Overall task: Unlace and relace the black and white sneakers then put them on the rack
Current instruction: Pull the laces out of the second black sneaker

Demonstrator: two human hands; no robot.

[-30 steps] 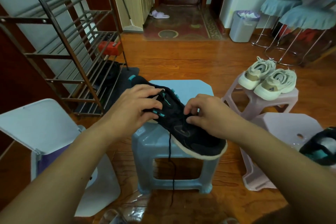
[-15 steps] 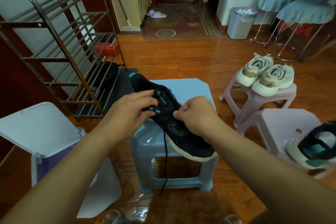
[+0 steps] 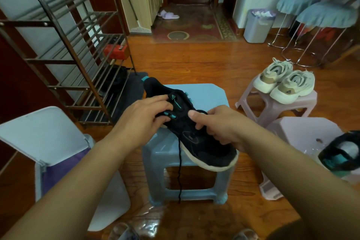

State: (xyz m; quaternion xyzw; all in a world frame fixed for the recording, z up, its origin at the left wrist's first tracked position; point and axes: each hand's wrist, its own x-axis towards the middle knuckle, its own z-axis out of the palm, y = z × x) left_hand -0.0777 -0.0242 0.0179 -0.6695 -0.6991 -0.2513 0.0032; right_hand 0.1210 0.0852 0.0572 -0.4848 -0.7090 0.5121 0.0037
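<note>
Resting across the blue stool, the black sneaker w/ white sole lies tilted, heel toward the rack side, toe hanging over the stool's front-right edge. Left hand grips the shoe near the tongue, fingers curled over the teal eyelet tabs on its left side. Right hand pinches the black lace at the eyelets mid-shoe, thumb up top, other fingers curled vs. the upper (lace loop just visible above the thumb). One loose end of the lace dangles straight down past the stool's front, ending near floor level.

Second black sneaker, teal inside, sits at far right on a pink stool, partly cut off by the frame edge. Behind that, another pink stool carries a pair of cream sneakers, side by side, touching.

Metal shoe rack stands at left, a red item on one shelf, something dark on a lower shelf (can't tell what). White folding chair near the left forearm. Further back: grey bin, two stools w/ blue covers, purple slippers by the doorway. Wood floor throughout.
</note>
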